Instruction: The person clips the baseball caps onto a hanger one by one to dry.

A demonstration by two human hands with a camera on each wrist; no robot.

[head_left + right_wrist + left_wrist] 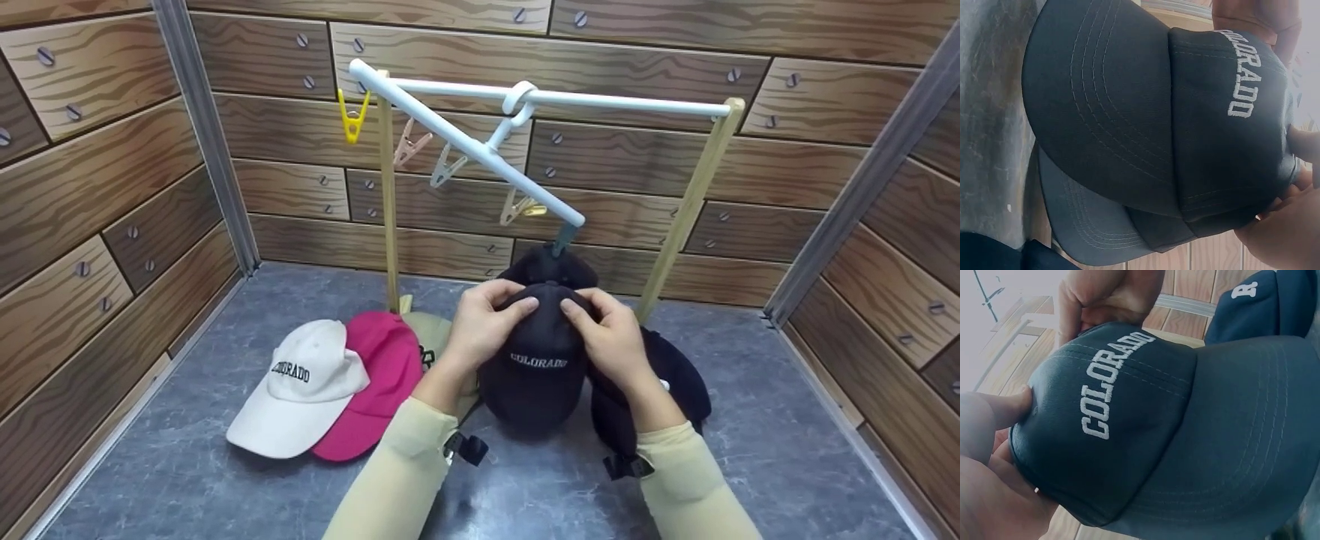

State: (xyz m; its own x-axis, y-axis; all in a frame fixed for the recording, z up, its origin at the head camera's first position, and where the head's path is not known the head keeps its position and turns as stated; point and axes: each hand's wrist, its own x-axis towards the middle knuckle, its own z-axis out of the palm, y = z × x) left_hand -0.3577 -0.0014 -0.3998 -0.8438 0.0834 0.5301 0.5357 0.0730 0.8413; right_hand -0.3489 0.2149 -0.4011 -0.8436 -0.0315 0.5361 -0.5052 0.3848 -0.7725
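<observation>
Holding dark COLORADO cap (534,397) above worktop (172,480), roughly midway between left and right edges, pointing brim downward. Clamping fingers and thumbs of left hand (484,326) and right hand (613,334) on crown near its top. Noting second dark cap (1098,216) just behind; also white cap (300,394) overlapping magenta cap (386,360) toward worktop's left edge, another dark cap (688,375) lying toward right edge.

head: high, facing forward-down | left wrist, right wrist: close, opposite sides — sharing dark COLORADO cap (535,379)
</observation>
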